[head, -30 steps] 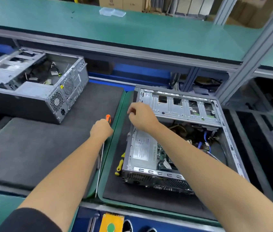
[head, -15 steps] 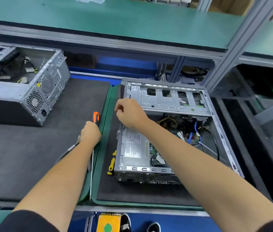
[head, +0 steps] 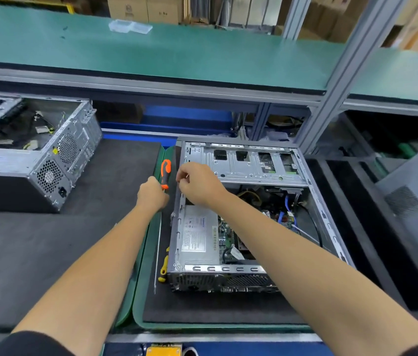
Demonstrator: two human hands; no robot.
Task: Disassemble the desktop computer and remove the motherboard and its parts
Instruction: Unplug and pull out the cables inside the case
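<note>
An open desktop case (head: pixel 313 191) lies on a black mat, with a silver power supply (head: pixel 197 237) at its near left. The motherboard (head: pixel 227 237) and blue cables (head: pixel 283 214) show behind my right forearm. My left hand (head: pixel 151 196) grips an orange-handled screwdriver (head: pixel 165 172), handle pointing away and the long shaft running back toward me. My right hand (head: pixel 200 187) hovers over the case's left wall, its fingertips pinching a small metal piece I cannot identify. A drive cage (head: pixel 249 163) spans the case's far end.
A second open case (head: pixel 48 165) stands on the left mat. A yellow-handled tool (head: pixel 163 268) lies against the near left side of the case I work on. A grey side panel (head: pixel 413 199) leans at the right. A clear plastic box (head: pixel 130 26) sits on the green shelf.
My left hand has carried the screwdriver to the right, close beside my right hand. My right hand has stayed at the case's far left corner.
</note>
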